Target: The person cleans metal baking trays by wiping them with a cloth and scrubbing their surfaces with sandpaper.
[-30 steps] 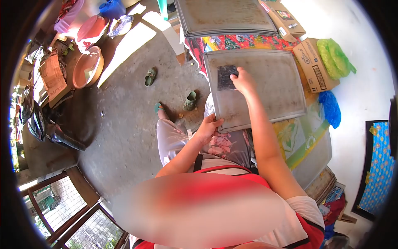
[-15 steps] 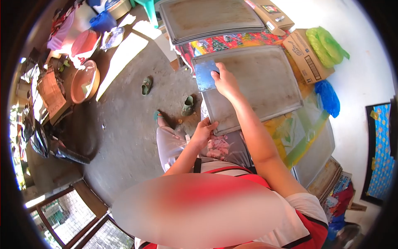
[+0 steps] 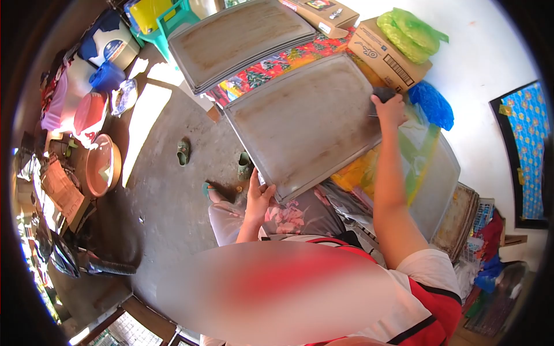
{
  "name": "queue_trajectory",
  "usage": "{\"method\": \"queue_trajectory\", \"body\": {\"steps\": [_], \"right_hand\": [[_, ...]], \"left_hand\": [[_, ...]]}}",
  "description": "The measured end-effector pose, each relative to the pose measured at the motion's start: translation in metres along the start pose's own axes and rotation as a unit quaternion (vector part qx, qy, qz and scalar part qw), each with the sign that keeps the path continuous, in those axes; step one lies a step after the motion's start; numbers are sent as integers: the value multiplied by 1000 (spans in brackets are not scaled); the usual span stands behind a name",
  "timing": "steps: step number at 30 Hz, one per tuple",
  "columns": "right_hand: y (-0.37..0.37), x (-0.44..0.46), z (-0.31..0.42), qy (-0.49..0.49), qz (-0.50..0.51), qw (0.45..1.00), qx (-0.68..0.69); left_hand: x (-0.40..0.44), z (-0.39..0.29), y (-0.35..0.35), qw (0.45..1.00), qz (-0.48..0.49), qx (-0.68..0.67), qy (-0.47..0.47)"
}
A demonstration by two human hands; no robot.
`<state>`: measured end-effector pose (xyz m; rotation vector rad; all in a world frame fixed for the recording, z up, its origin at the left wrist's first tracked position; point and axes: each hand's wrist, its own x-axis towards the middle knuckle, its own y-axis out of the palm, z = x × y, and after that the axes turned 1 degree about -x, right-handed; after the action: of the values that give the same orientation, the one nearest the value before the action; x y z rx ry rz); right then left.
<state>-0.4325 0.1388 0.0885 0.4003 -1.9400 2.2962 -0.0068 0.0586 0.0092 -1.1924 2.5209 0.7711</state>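
Note:
A grey metal baking tray [image 3: 306, 124] with brown stains lies tilted across the table in front of me. My left hand [image 3: 258, 199] grips its near left corner, with the thumb by the rim. At the tray's right end, my right hand [image 3: 390, 111] is closed on a flat rectangular scraper [image 3: 383, 92], which now looks dark and is partly hidden by the fingers. Beyond the tray, a stack of similar trays [image 3: 242, 40] rests on a red cloth with a Christmas-tree print [image 3: 259, 74].
Cardboard boxes [image 3: 384, 55] and a green plastic bag [image 3: 408, 34] stand at the right, beside a blue bag [image 3: 431, 105]. Yellow plastic sheeting [image 3: 360, 173] lies near my right forearm. Clogs [image 3: 183, 151] and a brown basin [image 3: 104, 165] are on the floor at left.
My right hand has carried the scraper from the tray's far left side to its right end. The tray is turned at a different angle in view, and my left hand still holds its corner.

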Motion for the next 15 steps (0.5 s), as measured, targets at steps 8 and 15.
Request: {"method": "queue_trajectory", "body": {"steps": [8,15], "right_hand": [[14,-8,17,-186,72,979,-28],[16,2,26,-184,63,981,-22]], "left_hand": [[-1,-6,0,999,39,18,-5],[0,-3,-2,999,41,27,-7]]}}
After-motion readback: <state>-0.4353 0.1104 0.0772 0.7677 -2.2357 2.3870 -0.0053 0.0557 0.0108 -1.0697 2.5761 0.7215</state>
